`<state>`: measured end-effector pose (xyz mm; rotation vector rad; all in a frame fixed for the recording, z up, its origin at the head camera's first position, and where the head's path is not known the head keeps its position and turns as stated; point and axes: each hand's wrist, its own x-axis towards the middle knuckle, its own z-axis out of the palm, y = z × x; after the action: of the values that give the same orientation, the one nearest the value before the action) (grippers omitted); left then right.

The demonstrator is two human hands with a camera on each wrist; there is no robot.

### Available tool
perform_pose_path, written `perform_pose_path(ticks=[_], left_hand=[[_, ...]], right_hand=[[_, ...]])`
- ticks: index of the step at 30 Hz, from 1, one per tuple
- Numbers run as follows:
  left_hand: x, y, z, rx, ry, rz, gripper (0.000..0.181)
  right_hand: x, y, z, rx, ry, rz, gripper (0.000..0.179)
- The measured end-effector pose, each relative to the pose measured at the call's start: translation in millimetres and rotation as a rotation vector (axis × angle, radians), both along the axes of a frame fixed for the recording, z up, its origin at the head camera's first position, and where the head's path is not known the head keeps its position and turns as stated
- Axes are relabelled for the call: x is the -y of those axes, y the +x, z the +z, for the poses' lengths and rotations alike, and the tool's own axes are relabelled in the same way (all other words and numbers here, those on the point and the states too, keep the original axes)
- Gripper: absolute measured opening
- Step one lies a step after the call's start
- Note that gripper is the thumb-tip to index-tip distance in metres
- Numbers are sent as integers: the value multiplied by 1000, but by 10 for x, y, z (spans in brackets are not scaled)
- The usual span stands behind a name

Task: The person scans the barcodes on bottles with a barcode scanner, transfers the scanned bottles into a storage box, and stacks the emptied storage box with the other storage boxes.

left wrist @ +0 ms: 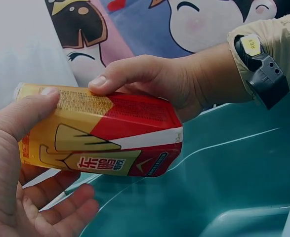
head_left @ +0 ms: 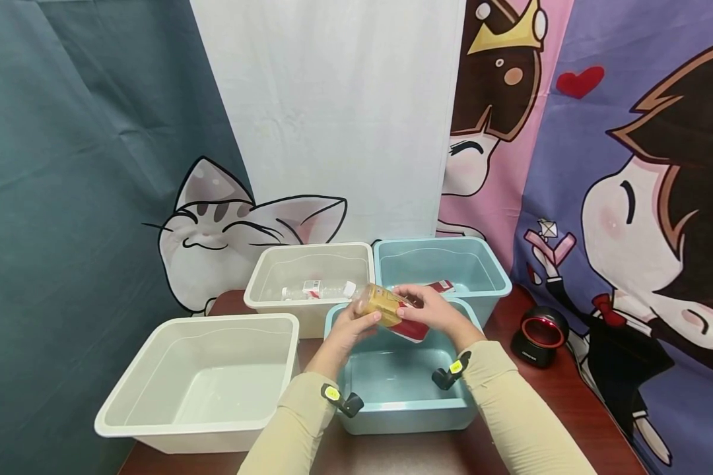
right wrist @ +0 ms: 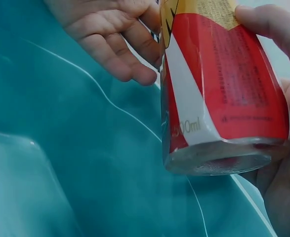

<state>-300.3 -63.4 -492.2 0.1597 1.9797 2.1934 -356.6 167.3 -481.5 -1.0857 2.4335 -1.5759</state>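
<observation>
A clear plastic drink bottle (head_left: 385, 307) wrapped in a gold and red label is held tilted over the near blue bin (head_left: 401, 406). My left hand (head_left: 346, 330) grips its gold end, thumb on top and fingers below, as the left wrist view shows. From the other side my right hand (head_left: 432, 309) holds it too, with the thumb (left wrist: 101, 83) lying along the label. In the right wrist view the clear base (right wrist: 219, 160) of the bottle points down, with "500ml" printed just above it. Its neck end is partly hidden by the left hand.
Behind stand a cream bin (head_left: 309, 252) holding a clear bottle (head_left: 327, 289) and a blue bin (head_left: 434, 245) with a red item (head_left: 441, 285) in it. Another cream bin (head_left: 199, 389) is at left. A black device with a red ring (head_left: 539, 335) stands on the table at right.
</observation>
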Motion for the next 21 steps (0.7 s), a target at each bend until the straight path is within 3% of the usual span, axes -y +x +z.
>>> perform_pose_path(ticks=[12, 21], left_hand=[[13, 32, 21, -22, 49, -36, 72], [25, 45, 44, -69, 177, -38, 78]], right_hand=[[1, 7, 8, 117, -103, 51, 46], [-7, 26, 27, 206, -108, 112, 54]])
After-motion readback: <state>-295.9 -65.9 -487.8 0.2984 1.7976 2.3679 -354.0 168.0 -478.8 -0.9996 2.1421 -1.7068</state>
